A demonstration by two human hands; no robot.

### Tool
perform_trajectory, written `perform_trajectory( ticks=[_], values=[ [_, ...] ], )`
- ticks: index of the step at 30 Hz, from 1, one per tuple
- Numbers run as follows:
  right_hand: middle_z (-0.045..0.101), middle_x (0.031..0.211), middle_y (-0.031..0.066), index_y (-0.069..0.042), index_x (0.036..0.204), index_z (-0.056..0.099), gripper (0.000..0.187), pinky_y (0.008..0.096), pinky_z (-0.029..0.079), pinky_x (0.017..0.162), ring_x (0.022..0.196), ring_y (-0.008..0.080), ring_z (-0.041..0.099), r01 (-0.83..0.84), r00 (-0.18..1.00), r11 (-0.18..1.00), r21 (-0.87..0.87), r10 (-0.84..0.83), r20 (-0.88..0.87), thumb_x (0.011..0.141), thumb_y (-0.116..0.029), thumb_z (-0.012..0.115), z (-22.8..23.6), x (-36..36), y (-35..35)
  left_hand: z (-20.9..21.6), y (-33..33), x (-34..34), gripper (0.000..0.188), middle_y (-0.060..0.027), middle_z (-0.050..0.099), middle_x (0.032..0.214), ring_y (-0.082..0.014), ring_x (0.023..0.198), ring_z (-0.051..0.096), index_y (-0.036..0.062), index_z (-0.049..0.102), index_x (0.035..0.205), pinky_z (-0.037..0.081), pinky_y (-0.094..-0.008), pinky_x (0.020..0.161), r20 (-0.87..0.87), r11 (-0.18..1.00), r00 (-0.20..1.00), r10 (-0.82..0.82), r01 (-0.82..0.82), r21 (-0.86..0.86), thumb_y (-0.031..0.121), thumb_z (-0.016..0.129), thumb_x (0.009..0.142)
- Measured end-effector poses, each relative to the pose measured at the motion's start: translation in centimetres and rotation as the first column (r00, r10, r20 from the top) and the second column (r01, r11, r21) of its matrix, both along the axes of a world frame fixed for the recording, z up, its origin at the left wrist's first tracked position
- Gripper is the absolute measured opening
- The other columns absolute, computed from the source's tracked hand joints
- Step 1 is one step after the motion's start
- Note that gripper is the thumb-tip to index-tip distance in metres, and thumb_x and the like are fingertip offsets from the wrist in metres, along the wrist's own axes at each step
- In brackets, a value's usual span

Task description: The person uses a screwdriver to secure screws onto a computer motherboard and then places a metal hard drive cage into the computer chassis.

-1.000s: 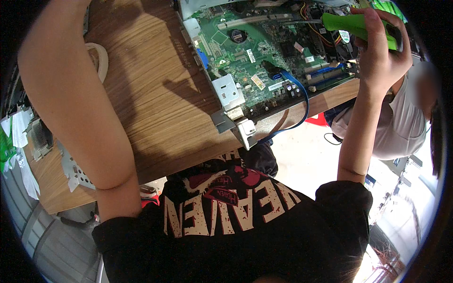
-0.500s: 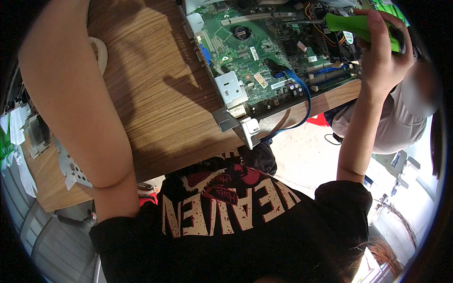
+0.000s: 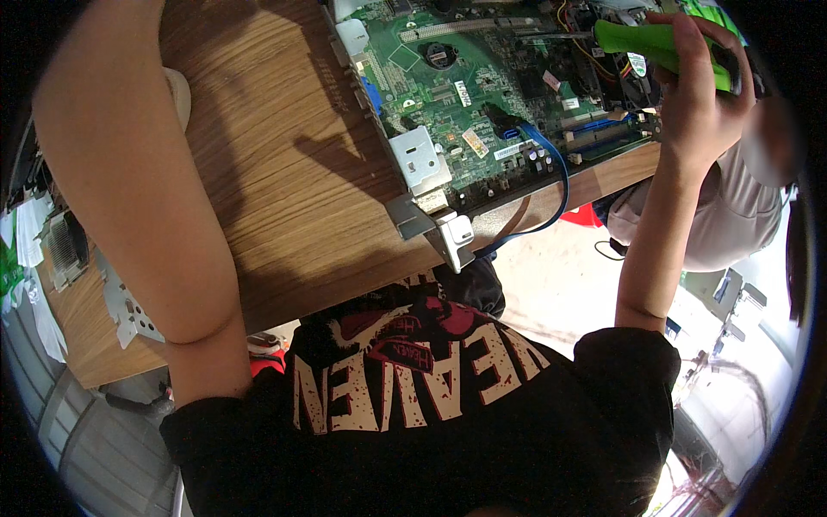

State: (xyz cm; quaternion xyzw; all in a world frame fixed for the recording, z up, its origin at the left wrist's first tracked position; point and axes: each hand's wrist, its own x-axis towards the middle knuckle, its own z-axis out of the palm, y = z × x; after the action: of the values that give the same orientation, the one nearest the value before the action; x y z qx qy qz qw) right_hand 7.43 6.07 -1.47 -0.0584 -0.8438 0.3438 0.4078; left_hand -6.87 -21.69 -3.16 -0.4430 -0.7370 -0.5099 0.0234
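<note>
My right hand (image 3: 705, 116) is wrapped round the green handle of a screwdriver (image 3: 633, 39). The tool lies nearly level, its thin metal shaft pointing left over a green motherboard (image 3: 444, 119) in a metal computer chassis. I cannot make out whether its tip touches anything. A round coin cell (image 3: 440, 56) sits on the board left of the shaft. From a blue connector near the board's front, a flat blue cable (image 3: 564, 185) loops over the table edge. My left forearm (image 3: 142, 198) reaches up along the left side, and its hand is beyond the upper edge of the picture.
The chassis rests on a wooden table (image 3: 284, 215), a metal bracket (image 3: 457, 234) jutting at its near corner. Coloured wires (image 3: 594, 65) run at its right. A perforated metal plate (image 3: 127, 314) lies at the table's left. Another person (image 3: 732, 215) is at the right.
The board appears slightly higher and further left in the picture. My right hand keeps its hold on the screwdriver, with little movement. The other person has shifted a little.
</note>
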Motion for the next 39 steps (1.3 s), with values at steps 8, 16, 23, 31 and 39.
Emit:
perform_trajectory(
  ticks=[8,16,23,31,39],
  values=[
    [0.059,0.068,0.0054,-0.003,0.081,0.053,0.019,0.0219,0.046,0.056,0.062,0.0103,0.058,-0.014,0.997,0.981,0.193,0.029,-0.075,0.08,-0.02,0.062,0.4,-1.0,-3.6,0.1,0.9,0.4,0.015,-0.0194,0.065,0.078,-0.0242,0.07,0.065,-0.0051,0.065,0.09,0.052,-0.0305,0.063,-0.038,0.999,0.999,-0.016,0.017,0.032,0.001,0.057,0.08],
    [0.059,0.069,0.0056,-0.003,0.08,0.054,0.019,0.022,0.046,0.057,0.063,0.0109,0.058,-0.012,0.999,0.969,0.245,0.021,-0.035,0.08,-0.02,0.061,0.6,-1.0,-3.9,0.1,4.5,1.2,0.015,-0.0198,0.064,0.077,-0.0246,0.07,0.065,-0.0055,0.064,0.09,0.052,-0.0311,0.063,-0.161,0.985,0.983,-0.083,0.105,0.135,0.002,0.057,0.08],
    [0.058,0.068,0.0046,-0.003,0.079,0.054,0.015,0.0217,0.045,0.056,0.061,0.01,0.057,-0.094,0.995,0.989,0.117,0.092,0.024,0.081,-0.016,0.06,1.8,-0.4,-4.1,-2.1,9.6,2.4,0.017,-0.0219,0.063,0.077,-0.0278,0.071,0.064,-0.0066,0.063,0.092,0.051,-0.0333,0.064,-0.199,0.965,0.962,-0.186,0.216,0.146,0.0,0.055,0.079],
    [0.06,0.069,0.0051,-0.003,0.081,0.055,0.015,0.0221,0.046,0.056,0.06,0.0102,0.057,0.023,0.999,0.972,0.234,-0.013,-0.044,0.081,-0.016,0.061,0.7,-0.7,-4.1,-3.9,10.8,3.8,0.043,-0.0296,0.057,0.066,-0.0416,0.072,0.061,-0.0162,0.043,0.112,0.049,-0.0432,0.062,-0.031,0.869,0.965,-0.261,0.221,-0.443,-0.011,0.049,0.07],
    [0.059,0.068,0.0043,0.0,0.079,0.055,0.015,0.0212,0.044,0.057,0.061,0.0093,0.056,-0.123,0.984,0.967,0.224,0.149,-0.101,0.078,-0.013,0.062,0.3,-0.7,-2.5,-4.6,11.0,4.6,0.041,-0.0297,0.058,0.075,-0.0429,0.077,0.059,-0.0143,0.044,0.113,0.047,-0.0448,0.069,0.001,0.941,0.983,-0.186,0.178,-0.287,-0.008,0.046,0.072]
  ],
)
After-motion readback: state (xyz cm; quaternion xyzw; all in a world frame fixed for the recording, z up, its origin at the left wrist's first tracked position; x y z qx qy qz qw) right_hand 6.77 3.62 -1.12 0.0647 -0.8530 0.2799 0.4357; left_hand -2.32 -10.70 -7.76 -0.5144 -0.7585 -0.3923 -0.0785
